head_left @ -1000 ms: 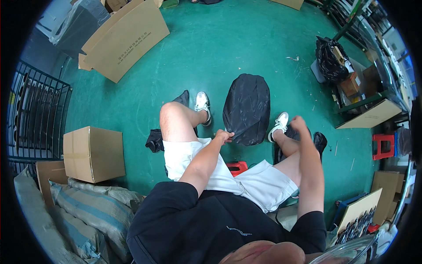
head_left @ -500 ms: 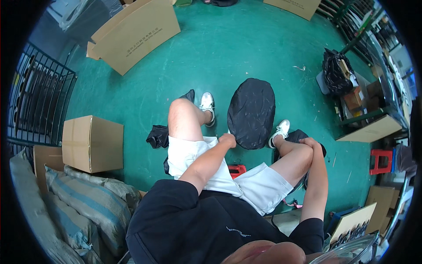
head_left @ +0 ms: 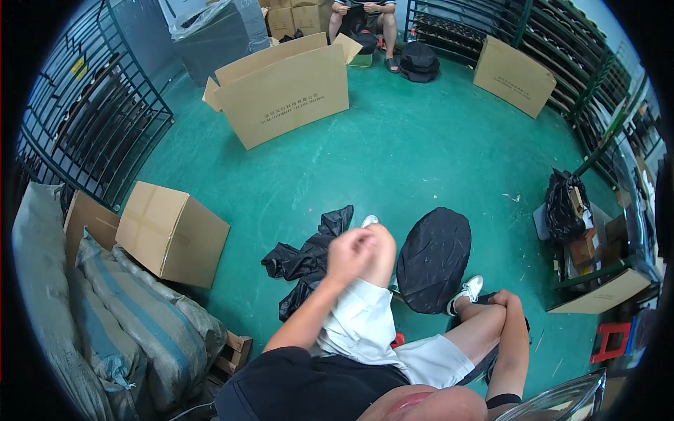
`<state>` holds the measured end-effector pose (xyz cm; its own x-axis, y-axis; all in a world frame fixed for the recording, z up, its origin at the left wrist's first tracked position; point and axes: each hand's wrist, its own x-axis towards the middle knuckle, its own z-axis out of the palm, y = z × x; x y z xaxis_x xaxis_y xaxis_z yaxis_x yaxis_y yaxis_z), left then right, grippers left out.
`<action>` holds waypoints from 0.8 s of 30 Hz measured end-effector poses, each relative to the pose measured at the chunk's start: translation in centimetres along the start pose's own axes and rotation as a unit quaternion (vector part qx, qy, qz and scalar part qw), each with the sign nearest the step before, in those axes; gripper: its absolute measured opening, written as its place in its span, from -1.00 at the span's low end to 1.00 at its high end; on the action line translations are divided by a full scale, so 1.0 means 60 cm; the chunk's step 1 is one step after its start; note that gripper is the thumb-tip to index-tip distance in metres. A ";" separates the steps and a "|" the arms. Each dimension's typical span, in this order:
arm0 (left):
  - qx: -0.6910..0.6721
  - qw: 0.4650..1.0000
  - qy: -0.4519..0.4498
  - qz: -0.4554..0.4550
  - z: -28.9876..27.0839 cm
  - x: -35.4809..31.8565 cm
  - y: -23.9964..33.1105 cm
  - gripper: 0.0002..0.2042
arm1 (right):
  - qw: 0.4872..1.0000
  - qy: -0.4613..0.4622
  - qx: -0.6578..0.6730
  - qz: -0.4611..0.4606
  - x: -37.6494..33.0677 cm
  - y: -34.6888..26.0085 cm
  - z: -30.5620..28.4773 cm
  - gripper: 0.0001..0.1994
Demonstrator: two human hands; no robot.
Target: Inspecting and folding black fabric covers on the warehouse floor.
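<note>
My left hand [head_left: 353, 257] is raised over my left knee, its fingers smeared by motion; nothing can be made out in it. Black crumpled fabric [head_left: 302, 263] lies on the floor just left of that knee. Between my feet stands an oval thing covered in wrinkled black cloth [head_left: 434, 259], with neither hand touching it. My right hand [head_left: 505, 302] rests on my right knee with its fingers draped over it. More black fabric [head_left: 486, 365] shows beside my right leg, partly hidden by the leg and forearm.
Cartons [head_left: 288, 88] stand ahead and at left [head_left: 172, 235]; stuffed woven sacks [head_left: 140, 309] lie near left. Racks [head_left: 91, 105] line the sides. A red stool [head_left: 611, 342] and a black bag [head_left: 565, 205] are at right. Another person [head_left: 365, 21] sits far ahead beside round black bundles [head_left: 419, 63].
My left hand has left the near left edge of the black-covered oval and risen over my left knee. The view has tilted up, bringing the other person into sight. My right hand stays on the knee.
</note>
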<state>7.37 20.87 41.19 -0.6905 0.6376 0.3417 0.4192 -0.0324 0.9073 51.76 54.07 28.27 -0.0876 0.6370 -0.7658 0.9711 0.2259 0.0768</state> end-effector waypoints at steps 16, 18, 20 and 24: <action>0.300 0.733 -0.206 -0.575 -0.086 -0.388 -0.485 -0.32 | 0.970 0.017 0.228 -0.078 0.072 0.065 -0.007 -0.70; 0.280 0.709 -0.247 -0.599 -0.080 -0.453 -0.496 -0.20 | 0.974 -0.008 0.213 -0.080 0.051 0.050 -0.010 -0.70; 0.253 0.696 -0.215 -0.636 -0.078 -0.507 -0.515 -0.19 | 0.974 -0.022 0.207 -0.087 0.039 0.047 -0.018 -0.70; 0.182 0.644 -0.044 -0.742 -0.095 -0.538 -0.518 -0.02 | 0.977 -0.006 0.203 -0.068 0.007 0.033 -0.011 -0.70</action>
<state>13.27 -3.11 3.34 -0.4608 -0.2003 -0.8646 -0.5418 0.8351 0.0953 53.49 55.28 28.50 -0.2213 0.6121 -0.7592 0.9589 -0.0053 -0.2838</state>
